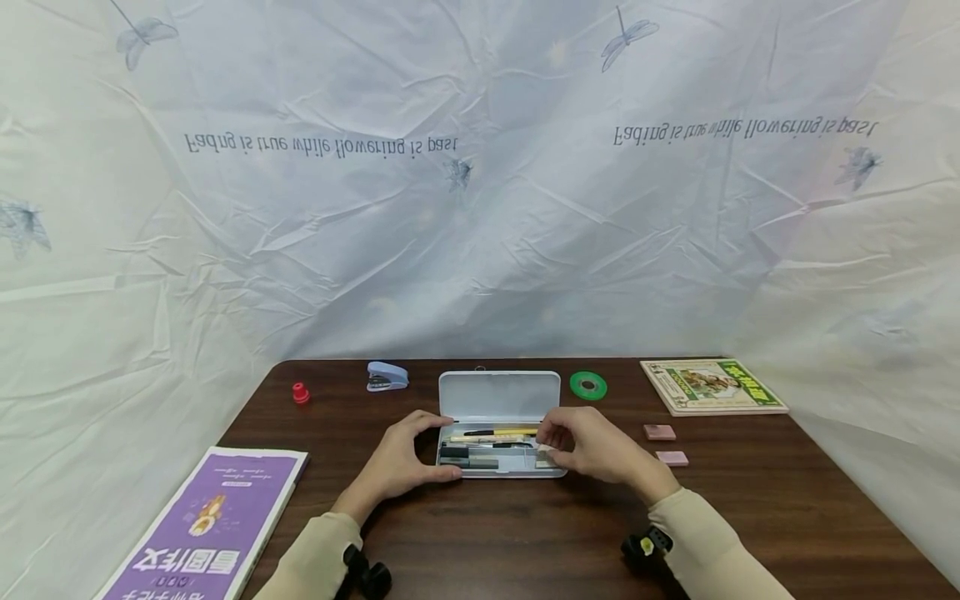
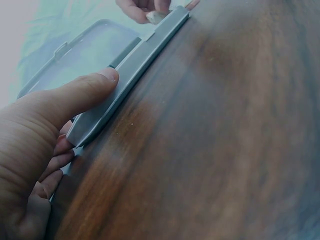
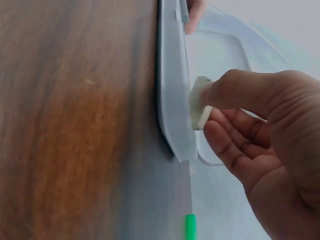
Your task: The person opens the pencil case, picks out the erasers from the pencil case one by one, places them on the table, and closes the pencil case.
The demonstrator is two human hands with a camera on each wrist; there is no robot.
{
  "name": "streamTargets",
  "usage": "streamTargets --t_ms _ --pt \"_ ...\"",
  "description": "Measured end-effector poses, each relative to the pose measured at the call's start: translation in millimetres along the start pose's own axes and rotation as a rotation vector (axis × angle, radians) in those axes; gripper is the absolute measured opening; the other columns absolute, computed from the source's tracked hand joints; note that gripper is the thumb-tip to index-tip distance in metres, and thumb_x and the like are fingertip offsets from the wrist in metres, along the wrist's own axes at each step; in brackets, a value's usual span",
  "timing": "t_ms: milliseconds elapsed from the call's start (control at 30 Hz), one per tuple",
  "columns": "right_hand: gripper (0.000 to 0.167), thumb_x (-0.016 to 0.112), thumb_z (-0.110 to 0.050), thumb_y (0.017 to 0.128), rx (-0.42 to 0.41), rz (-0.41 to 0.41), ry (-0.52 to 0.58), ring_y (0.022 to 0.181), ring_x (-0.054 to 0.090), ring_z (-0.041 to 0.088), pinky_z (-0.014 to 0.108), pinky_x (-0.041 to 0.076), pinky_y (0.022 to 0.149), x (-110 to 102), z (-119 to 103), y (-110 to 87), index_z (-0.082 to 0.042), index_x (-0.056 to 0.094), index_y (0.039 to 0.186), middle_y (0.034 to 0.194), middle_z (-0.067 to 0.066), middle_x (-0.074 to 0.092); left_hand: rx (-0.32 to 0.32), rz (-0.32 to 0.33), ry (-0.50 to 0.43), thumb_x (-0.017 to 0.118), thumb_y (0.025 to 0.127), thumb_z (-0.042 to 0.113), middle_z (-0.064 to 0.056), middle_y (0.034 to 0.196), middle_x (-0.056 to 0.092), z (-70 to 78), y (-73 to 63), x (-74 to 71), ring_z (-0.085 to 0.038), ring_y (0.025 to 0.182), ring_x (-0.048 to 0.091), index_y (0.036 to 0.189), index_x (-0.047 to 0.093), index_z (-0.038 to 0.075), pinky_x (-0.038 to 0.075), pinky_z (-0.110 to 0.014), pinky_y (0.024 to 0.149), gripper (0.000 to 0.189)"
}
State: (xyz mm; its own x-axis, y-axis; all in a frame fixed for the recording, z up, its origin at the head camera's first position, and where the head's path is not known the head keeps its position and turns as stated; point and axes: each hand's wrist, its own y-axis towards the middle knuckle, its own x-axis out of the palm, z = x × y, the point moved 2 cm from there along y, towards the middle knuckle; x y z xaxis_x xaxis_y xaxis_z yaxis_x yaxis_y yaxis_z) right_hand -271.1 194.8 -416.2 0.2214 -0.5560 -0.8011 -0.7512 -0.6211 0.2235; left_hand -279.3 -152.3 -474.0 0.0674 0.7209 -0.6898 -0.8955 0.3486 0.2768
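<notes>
A pale pencil case (image 1: 500, 398) lies on the table with its lid raised. My left hand (image 1: 399, 460) grips its left end, the thumb pressed on the front wall and the fingers round the far side. At the right end, my right hand (image 1: 596, 443) pinches a small whitish eraser (image 3: 200, 107) between thumb and fingers, low by the case's inside. Within the tray lie a yellow pencil (image 1: 516, 432), a dark-and-grey marker (image 1: 470, 463) and other pens. The fingers partly hide the eraser in the head view.
Behind the case are a blue stapler (image 1: 387, 377) and green tape roll (image 1: 588, 385); a red object (image 1: 301, 393) stands at left. Two pink blocks (image 1: 660, 432) and a book (image 1: 712, 387) lie right. A purple book (image 1: 206, 521) is front left.
</notes>
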Motion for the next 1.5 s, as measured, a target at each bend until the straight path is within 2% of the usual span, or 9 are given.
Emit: streamTargets --t_ms 100,267,467,633,767,900,1167,1500 --pt "0.025 0.084 0.002 0.095 -0.018 0.058 0.013 0.087 0.066 0.005 0.032 0.062 0.076 -6.6 -2.0 -2.0 -0.018 0.077 0.107 0.099 -0.008 0.072 0.000 0.000 -0.005 0.102 0.075 0.059 0.008 0.139 0.069 0.0 -0.2 0.1 -0.023 0.139 0.062 0.144 0.074 0.025 0.048 -0.057 0.120 0.082" --pt "0.024 0.084 0.002 0.096 -0.038 0.167 0.026 0.090 0.069 0.008 0.031 0.063 0.078 -27.1 -1.1 -6.6 -0.015 0.078 0.111 0.103 -0.005 0.073 -0.003 -0.001 -0.008 0.101 0.076 0.060 0.008 0.140 0.069 0.2 -0.4 0.1 -0.024 0.140 0.062 0.145 0.074 0.026 0.048 -0.058 0.120 0.082" --pt "0.022 0.087 -0.002 0.097 0.034 0.299 -0.040 0.090 0.069 0.010 0.030 0.062 0.077 -53.6 12.2 -17.0 -0.019 0.080 0.110 0.102 -0.008 0.074 -0.007 -0.003 -0.007 0.101 0.075 0.060 0.008 0.140 0.069 0.2 -0.4 -0.2 -0.024 0.141 0.062 0.145 0.074 0.026 0.047 -0.057 0.120 0.082" --pt "0.021 0.087 -0.001 0.095 0.072 0.341 -0.104 0.089 0.069 0.011 0.031 0.062 0.076 -62.4 29.7 -25.1 -0.018 0.082 0.107 0.102 -0.006 0.074 -0.009 -0.001 0.001 0.102 0.075 0.060 0.008 0.139 0.069 -0.1 -0.4 -0.4 -0.023 0.140 0.062 0.144 0.074 0.025 0.048 -0.056 0.120 0.082" --pt "0.019 0.089 0.001 0.093 0.098 0.317 -0.158 0.085 0.069 0.010 0.031 0.060 0.073 -58.7 44.6 -28.0 -0.014 0.084 0.104 0.097 -0.006 0.075 -0.014 -0.003 0.002 0.102 0.074 0.060 0.008 0.139 0.069 -0.2 -0.7 -0.2 -0.023 0.140 0.062 0.144 0.074 0.025 0.047 -0.056 0.121 0.083" --pt "0.016 0.089 -0.001 0.093 0.132 0.244 -0.213 0.083 0.067 0.008 0.030 0.058 0.072 -51.9 57.7 -28.9 -0.015 0.085 0.101 0.094 -0.009 0.073 -0.014 -0.004 -0.001 0.102 0.075 0.061 0.008 0.139 0.069 -0.2 -0.7 0.6 -0.024 0.141 0.062 0.144 0.074 0.025 0.047 -0.057 0.121 0.083" --pt "0.021 0.089 0.001 0.092 0.171 0.094 -0.198 0.082 0.063 0.004 0.029 0.056 0.071 -44.6 65.2 -31.0 -0.019 0.083 0.093 0.093 -0.009 0.072 0.011 -0.012 0.006 0.099 0.077 0.063 0.009 0.141 0.068 -0.4 0.8 1.0 -0.025 0.142 0.061 0.146 0.073 0.028 0.048 -0.058 0.120 0.082" --pt "0.020 0.088 -0.001 0.094 0.184 0.069 -0.207 0.087 0.066 0.011 0.031 0.056 0.073 -44.3 63.3 -31.3 -0.021 0.084 0.094 0.099 -0.008 0.073 0.003 -0.016 0.003 0.099 0.077 0.062 0.008 0.141 0.068 0.4 -1.3 0.2 -0.026 0.143 0.061 0.147 0.072 0.027 0.047 -0.059 0.121 0.082"
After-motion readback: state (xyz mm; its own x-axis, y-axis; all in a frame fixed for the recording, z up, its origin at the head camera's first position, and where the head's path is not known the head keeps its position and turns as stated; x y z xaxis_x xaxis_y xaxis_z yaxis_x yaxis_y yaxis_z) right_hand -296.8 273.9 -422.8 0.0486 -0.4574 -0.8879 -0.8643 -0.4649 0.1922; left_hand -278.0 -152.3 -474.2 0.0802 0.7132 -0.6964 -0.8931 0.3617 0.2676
